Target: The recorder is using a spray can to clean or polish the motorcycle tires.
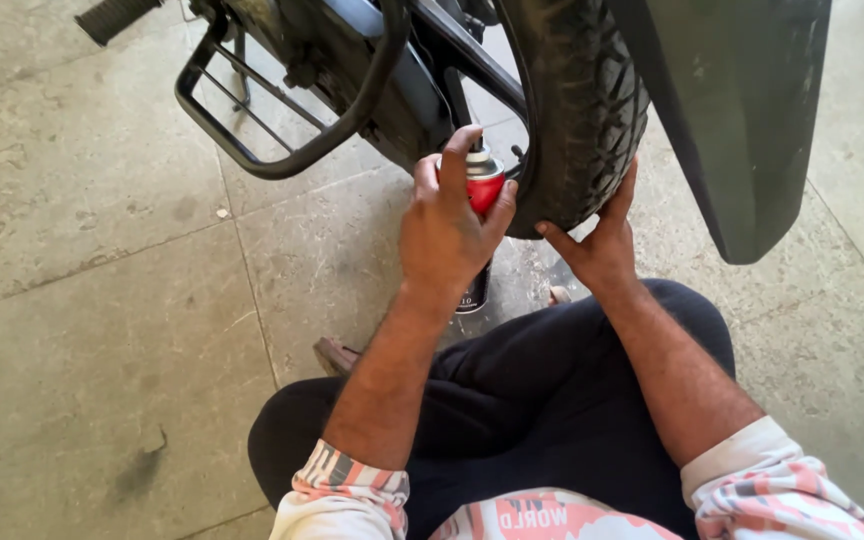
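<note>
My left hand [444, 225] is wrapped around a red and black spray can [483, 190], with the index finger resting on its nozzle top. The can points toward the gap between the rear tyre [577, 110] of a motorcycle and its frame. My right hand [600, 240] grips the lower tread of that tyre from below, fingers spread over the rubber. Both forearms reach out from pink and white patterned sleeves over my dark trousers.
A dark mudguard [742, 110] hangs to the right of the tyre. A black tubular guard rack [252, 120] and a footpeg [112, 15] stick out at upper left. Grey stone floor tiles [102, 300] lie all around. A sandal [337, 355] shows by my knee.
</note>
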